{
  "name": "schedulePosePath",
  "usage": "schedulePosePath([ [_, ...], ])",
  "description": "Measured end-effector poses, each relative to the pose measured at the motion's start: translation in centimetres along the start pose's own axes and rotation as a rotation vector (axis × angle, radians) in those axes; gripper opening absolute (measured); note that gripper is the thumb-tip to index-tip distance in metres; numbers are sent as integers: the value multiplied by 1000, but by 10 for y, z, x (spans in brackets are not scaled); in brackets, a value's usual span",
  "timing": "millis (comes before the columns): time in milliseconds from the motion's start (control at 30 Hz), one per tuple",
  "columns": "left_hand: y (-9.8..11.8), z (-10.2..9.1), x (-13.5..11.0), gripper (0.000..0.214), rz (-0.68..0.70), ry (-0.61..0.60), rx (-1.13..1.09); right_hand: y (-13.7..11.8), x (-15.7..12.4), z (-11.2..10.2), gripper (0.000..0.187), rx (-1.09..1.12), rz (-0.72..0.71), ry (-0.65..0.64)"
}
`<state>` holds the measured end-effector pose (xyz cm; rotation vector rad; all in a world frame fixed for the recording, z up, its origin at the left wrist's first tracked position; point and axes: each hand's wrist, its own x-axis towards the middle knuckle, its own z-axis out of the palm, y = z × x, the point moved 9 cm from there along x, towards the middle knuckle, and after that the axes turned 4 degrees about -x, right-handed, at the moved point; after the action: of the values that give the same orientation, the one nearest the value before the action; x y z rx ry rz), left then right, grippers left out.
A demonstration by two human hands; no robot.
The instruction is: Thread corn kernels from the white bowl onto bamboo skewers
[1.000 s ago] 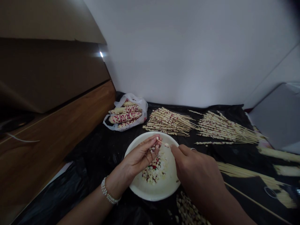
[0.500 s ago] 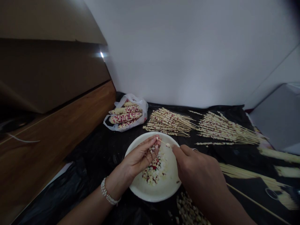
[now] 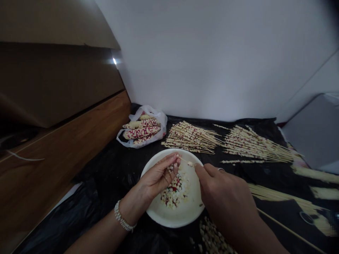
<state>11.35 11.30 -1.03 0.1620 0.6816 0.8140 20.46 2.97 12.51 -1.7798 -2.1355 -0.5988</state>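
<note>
Over a white bowl, my left hand pinches a small pale corn kernel between thumb and fingertips, at the tip of a thin wooden skewer. The other fingers curl beneath, with some kernels seeming to lie in them. My right hand, closed, grips the same skewer from the right. A few threaded kernels sit on it just ahead of the right fingertips. Loose white and dark red kernels lie in the bowl. Most of the skewer is hidden by my right hand.
Behind the bowl, a plastic bag holds corn cobs. Two piles of filled skewers lie farther right. Bare skewers and stripped cobs are at right. More kernels lie below the bowl on black plastic sheeting.
Both hands stay almost in place, with the kernel still at the skewer's tip. The left fingers have closed in slightly; the view has barely shifted.
</note>
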Motion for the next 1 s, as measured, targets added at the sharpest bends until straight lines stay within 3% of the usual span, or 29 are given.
schedulePosePath([
  [267,-5,0,-5,14,-3,86,-30,-4,-1,2,16,-23,-7,-11],
  [733,-18,13,-13,11,-159,46,-86,-5,-1,-3,12,-6,-11,68],
  [1000,-30,6,-12,14,-90,53,28,-7,2,13,14,30,-7,-10],
])
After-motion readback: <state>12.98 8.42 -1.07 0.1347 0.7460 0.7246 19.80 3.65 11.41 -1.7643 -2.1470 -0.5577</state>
